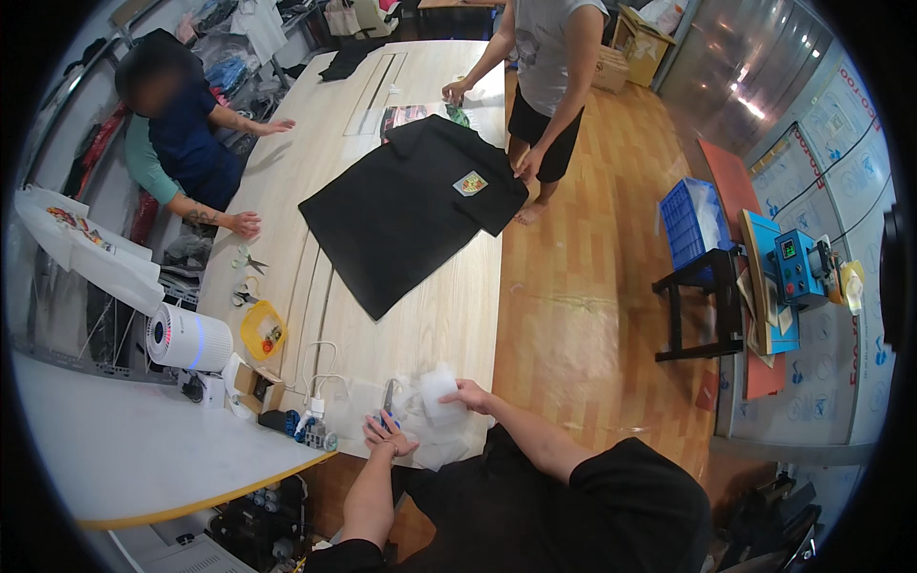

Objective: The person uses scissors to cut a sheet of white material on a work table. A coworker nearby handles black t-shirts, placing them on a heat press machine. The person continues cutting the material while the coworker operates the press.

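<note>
My right hand (470, 395) grips a wad of thin white translucent sheets (439, 387) at the near edge of the table. Fingers spread, my left hand (388, 438) is just below a pair of blue-handled scissors (389, 399); whether it touches the handles I cannot tell. More white sheets (444, 451) lie loose under and between my hands. Beyond them, a black T-shirt (401, 210) with a small colourful crest patch (471, 183) is spread on the wooden table (439, 320). A person in a grey top (554, 57) touches its right side.
Another person (181, 124) stands at the left, hands over the table edge. Along that side are small scissors (250, 260), a yellow tray (263, 330) and a white cylindrical device (191, 338). A blue crate (694, 224) and a blue machine (800, 267) stand right.
</note>
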`<action>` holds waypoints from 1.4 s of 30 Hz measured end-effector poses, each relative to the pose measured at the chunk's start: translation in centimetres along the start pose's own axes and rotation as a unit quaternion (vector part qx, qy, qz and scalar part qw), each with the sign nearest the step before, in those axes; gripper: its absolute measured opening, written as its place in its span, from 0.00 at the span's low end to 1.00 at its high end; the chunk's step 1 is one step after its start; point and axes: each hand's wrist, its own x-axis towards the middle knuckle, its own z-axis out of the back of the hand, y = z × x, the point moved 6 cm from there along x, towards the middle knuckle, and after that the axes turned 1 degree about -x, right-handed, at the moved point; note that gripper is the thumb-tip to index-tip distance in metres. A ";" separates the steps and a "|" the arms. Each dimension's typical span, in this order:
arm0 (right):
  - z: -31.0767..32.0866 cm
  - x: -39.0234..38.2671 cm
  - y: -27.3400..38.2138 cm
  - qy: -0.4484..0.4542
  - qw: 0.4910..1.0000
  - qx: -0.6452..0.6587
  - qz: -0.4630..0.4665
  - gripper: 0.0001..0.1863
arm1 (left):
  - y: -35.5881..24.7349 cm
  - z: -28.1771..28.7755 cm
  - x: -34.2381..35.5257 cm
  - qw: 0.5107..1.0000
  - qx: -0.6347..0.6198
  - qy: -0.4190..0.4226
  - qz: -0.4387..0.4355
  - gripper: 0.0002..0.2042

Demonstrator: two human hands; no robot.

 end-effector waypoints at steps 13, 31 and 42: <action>-0.3 -0.2 0.3 0.006 1.000 0.019 -0.003 0.28 | 0.0 -0.1 0.4 1.000 0.002 0.015 0.006 0.78; -1.1 -0.8 0.1 -0.106 0.975 -0.180 0.080 0.31 | 0.2 0.0 0.0 1.000 0.000 0.012 0.010 0.76; -3.6 -0.4 -0.1 -0.144 0.895 -0.396 0.145 0.45 | 0.4 -0.3 0.0 1.000 0.016 0.005 -0.004 0.77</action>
